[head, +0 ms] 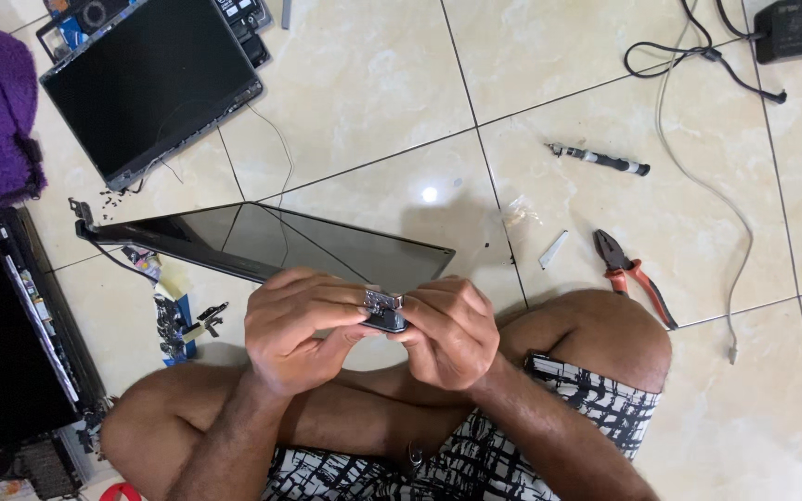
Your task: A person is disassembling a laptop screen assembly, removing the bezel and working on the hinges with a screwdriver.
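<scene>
My left hand (294, 325) and my right hand (447, 329) meet over my crossed legs and together pinch a small dark part with a silvery metal bracket (383, 310). Fingers of both hands curl around it, so most of the part is hidden. Just beyond my hands a thin dark laptop screen panel (276, 239) lies tilted on the tiled floor, with a hinge and cable at its left end.
Another screen in its frame (150, 83) lies at the upper left. A screwdriver (601, 160), red-handled pliers (633, 274), a small white sliver (553, 250), cables and a power adapter (800, 28) lie to the right. Dismantled laptop parts (11, 343) crowd the left edge.
</scene>
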